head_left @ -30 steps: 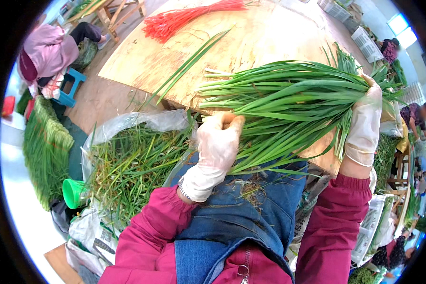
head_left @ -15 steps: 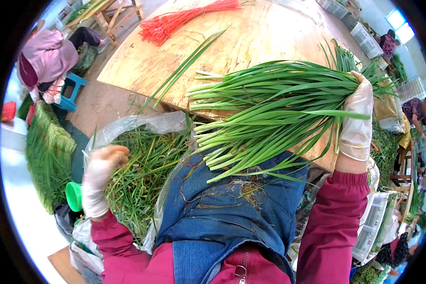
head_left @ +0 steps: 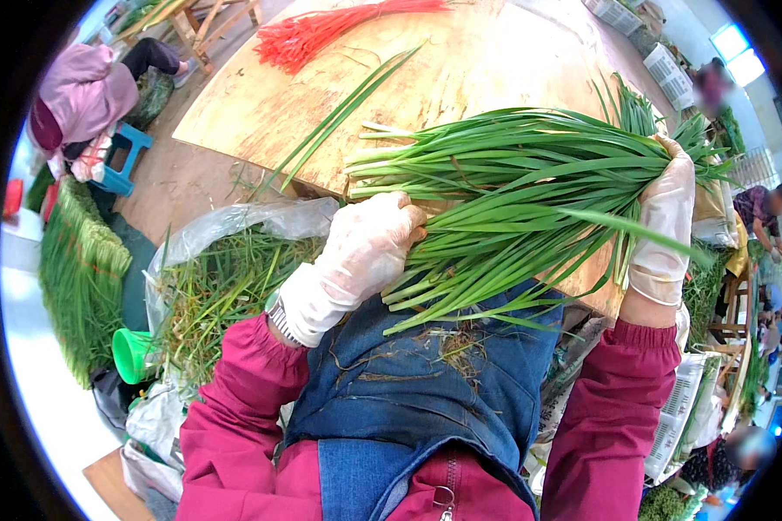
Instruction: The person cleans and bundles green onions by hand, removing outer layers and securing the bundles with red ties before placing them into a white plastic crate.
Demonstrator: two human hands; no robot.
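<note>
Head view: the green bunch (head_left: 513,178) spans the table (head_left: 261,113) edge; my right hand (head_left: 666,213) grips its leaves, apparently leaving stem ends (head_left: 382,172) free near my left hand (head_left: 369,239), its fingers curled; whether they pinch, I cannot tell.

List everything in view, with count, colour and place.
Leaf bunch: one, green, over table edge
Table: one, tan, ahead
Red strips: one bundle, red, on table
Loose leaves: few, green, table's left
Bag: one, clear, left
Scraps: one heap, green-brown, in bag
Stacked greens: uncounted, green, far left
Container: one, green, left
Stool: one, blue, upper left
Crates: several, white, upper right
People: at least four, mixed clothes, both sides
Denim apron: one, blue, lap
Left grip: one, white glove, at stems
Right grip: one, white glove, around leaves
</note>
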